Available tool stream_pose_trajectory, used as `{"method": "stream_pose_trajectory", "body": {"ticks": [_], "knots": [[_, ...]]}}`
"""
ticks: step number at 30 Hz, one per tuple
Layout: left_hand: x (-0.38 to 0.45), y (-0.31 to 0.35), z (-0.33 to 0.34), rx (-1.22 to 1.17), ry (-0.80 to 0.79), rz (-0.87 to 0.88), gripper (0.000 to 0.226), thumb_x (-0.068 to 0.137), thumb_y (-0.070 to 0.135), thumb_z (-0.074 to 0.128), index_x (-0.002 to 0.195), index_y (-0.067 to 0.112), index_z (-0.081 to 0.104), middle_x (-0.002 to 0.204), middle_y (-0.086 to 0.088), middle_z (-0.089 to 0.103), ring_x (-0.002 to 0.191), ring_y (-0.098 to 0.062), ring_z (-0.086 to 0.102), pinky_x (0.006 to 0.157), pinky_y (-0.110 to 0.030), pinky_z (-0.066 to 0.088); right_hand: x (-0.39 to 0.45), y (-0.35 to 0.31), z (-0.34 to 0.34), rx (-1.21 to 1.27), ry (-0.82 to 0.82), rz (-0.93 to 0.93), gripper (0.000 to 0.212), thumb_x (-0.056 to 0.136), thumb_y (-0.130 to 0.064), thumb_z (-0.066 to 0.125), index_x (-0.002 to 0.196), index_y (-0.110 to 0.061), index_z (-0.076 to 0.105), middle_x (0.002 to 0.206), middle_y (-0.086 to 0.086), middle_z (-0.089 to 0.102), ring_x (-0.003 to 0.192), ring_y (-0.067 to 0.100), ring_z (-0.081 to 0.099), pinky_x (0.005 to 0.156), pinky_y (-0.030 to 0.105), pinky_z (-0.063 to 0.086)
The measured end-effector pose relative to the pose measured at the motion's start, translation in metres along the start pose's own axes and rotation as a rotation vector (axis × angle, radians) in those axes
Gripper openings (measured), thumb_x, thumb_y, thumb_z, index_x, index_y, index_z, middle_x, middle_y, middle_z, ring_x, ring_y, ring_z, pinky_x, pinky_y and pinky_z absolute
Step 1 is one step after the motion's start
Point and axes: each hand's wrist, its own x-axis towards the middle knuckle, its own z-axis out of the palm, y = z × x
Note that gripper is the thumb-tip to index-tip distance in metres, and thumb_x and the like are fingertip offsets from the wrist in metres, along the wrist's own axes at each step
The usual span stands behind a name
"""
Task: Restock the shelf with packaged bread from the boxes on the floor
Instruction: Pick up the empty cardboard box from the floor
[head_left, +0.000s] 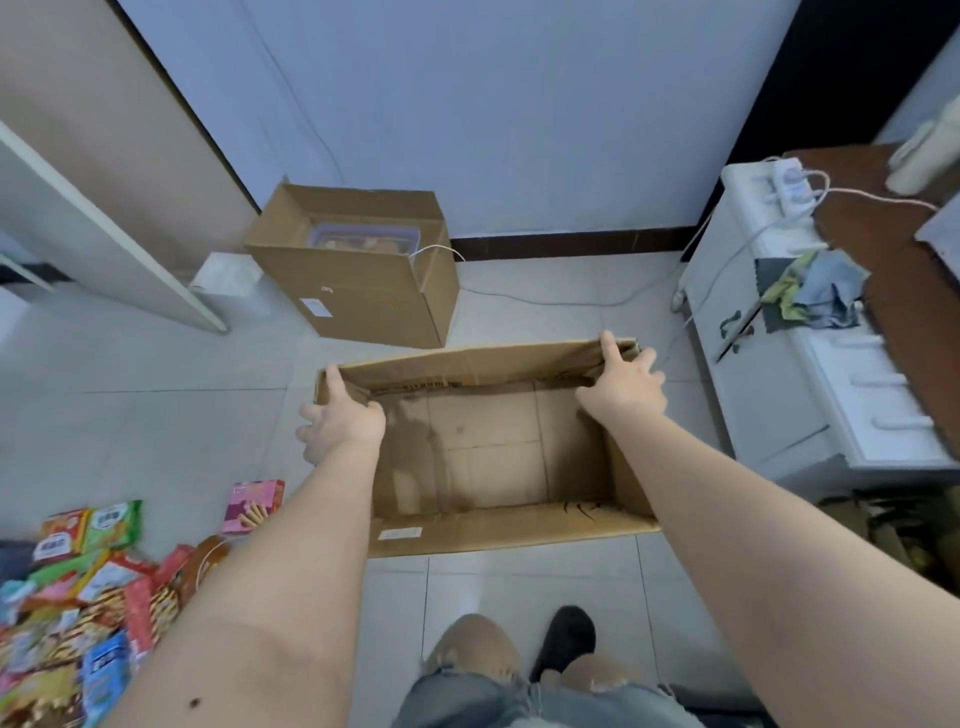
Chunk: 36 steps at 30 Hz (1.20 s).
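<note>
Spreading across most of the view, the pale tiled floor (519, 597) carries two cardboard boxes. At the floor's right edge stands a white cabinet (810, 395) with crumpled cloths (815, 291) and a power strip (789, 184) on top.

An open box (488, 457) sits at the middle of the floor, its inside bare cardboard — no packaged bread shows in it. Both bare arms reach down to it. The left hand (340, 423) grips the box's far-left corner, thumb up along the inner wall and fingers (311, 415) wrapped over the outside. The right hand (626, 387) clasps the far-right corner, thumb lying along the top of the far wall and fingers (647, 358) curled over the end wall.

A second box (358, 270) stands behind it at the floor's far edge, against the wall, flaps open; a lidded plastic container (363, 240) shows inside, contents too blurred to tell.

At the floor's near-left corner lies a heap of colourful snack packets (78, 613), with a pink packet (253, 506) just beyond it, near the left forearm. Whether any of these hold bread cannot be told.

At the near edge — torn jeans (498, 696) and a black shoe (566, 642).
</note>
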Motion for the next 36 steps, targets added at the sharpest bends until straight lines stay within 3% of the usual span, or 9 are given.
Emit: {"method": "stream_pose_trajectory", "body": {"ticks": [12, 22, 31, 36], "knots": [[0.11, 0.175, 0.008, -0.047, -0.045, 0.052, 0.068, 0.095, 0.037, 0.042, 0.148, 0.043, 0.001, 0.14, -0.018, 0.032, 0.12, -0.037, 0.039, 0.096, -0.047, 0.038, 0.172, -0.058, -0.069, -0.048, 0.069, 0.059, 0.078, 0.082, -0.034, 0.057, 0.144, -0.04, 0.01, 0.144, 0.014, 0.02, 0.122, 0.039, 0.035, 0.091, 0.048, 0.044], [0.222, 0.337, 0.007, 0.003, -0.083, 0.225, 0.073, 0.095, 0.034, 0.045, 0.148, 0.041, -0.004, 0.146, -0.02, 0.026, 0.123, -0.041, 0.039, 0.096, -0.048, 0.04, 0.324, -0.11, -0.123, 0.03, 0.164, 0.135, 0.082, 0.083, -0.035, 0.057, 0.147, -0.042, 0.007, 0.153, 0.012, 0.013, 0.13, 0.04, 0.032, 0.097, 0.051, 0.045], [0.299, 0.476, 0.047, 0.048, -0.103, 0.184, 0.074, 0.094, 0.034, 0.046, 0.148, 0.042, -0.005, 0.146, -0.023, 0.025, 0.123, -0.046, 0.039, 0.1, -0.05, 0.039, 0.482, -0.119, -0.156, 0.003, 0.085, 0.131, 0.086, 0.083, -0.036, 0.057, 0.148, -0.042, 0.001, 0.157, 0.014, 0.006, 0.133, 0.042, 0.028, 0.099, 0.051, 0.044], [0.329, 0.551, 0.07, 0.041, -0.099, 0.151, 0.076, 0.094, 0.031, 0.047, 0.148, 0.041, -0.005, 0.143, -0.021, 0.028, 0.12, -0.044, 0.042, 0.094, -0.049, 0.042, 0.573, -0.122, -0.18, -0.011, 0.018, 0.111, 0.086, 0.084, -0.036, 0.056, 0.147, -0.042, -0.002, 0.157, 0.014, 0.003, 0.133, 0.042, 0.027, 0.096, 0.049, 0.046]]}}
